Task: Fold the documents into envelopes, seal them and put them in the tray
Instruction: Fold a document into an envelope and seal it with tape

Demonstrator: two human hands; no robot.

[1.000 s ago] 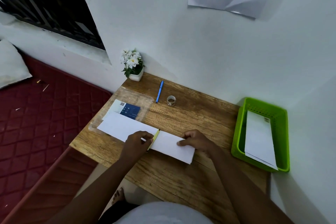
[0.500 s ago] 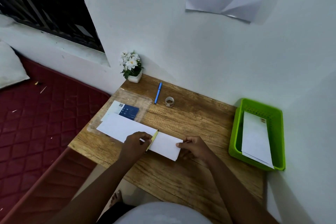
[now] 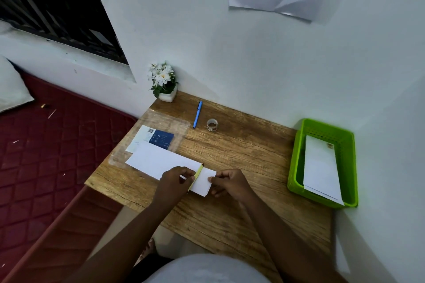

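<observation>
Left hand (image 3: 176, 180) pinches the envelope (image 3: 161, 162) mouth; right hand (image 3: 230, 183) pinches the document (image 3: 204, 181) end protruding there. Both lie on the table (image 3: 241, 156), long axes aligned toward the left hand; insertion direction: leftward.

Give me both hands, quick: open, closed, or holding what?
Left hand: pinches the envelope at its open end.
Right hand: pinches the folded document, half inside.

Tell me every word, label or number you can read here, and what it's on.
None can be read.
Blue and white card: a barcode and pale print, too small to read.
Envelope in the green tray: a small corner mark, too blurred.
Tape roll: no legible print.
</observation>
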